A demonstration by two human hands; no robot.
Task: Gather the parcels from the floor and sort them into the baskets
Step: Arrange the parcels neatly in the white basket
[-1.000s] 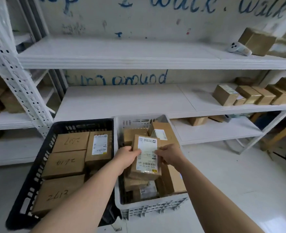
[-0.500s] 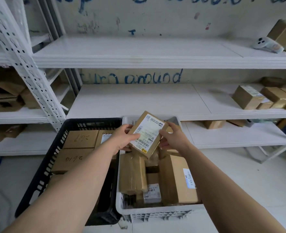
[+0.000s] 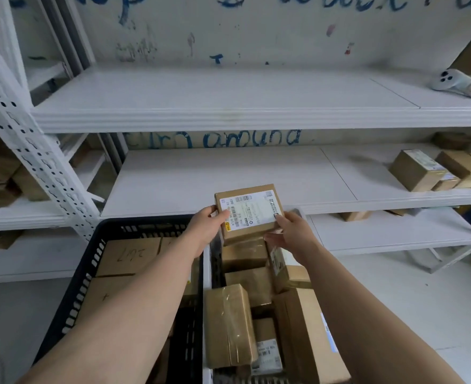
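Hovering above the far end of the white plastic basket (image 3: 207, 261), a small brown cardboard parcel with a white printed label (image 3: 249, 213) is held label-up and slightly tilted. Its left edge is gripped by the left hand (image 3: 205, 231), with the thumb at the label's edge and the fingers curled round the side. Its near right corner is pinched by the right hand (image 3: 292, 234), thumb on the label and fingers under the box. Inside the white basket, taped brown boxes (image 3: 228, 325) are piled loosely. Just beside the white basket's left wall, a black slatted plastic crate (image 3: 90, 267) is filled with flat cartons bearing handwritten numbers (image 3: 129, 256). Beyond the white basket, white metal shelving (image 3: 228, 106) is seen, with more brown boxes (image 3: 417, 170) off to the right.
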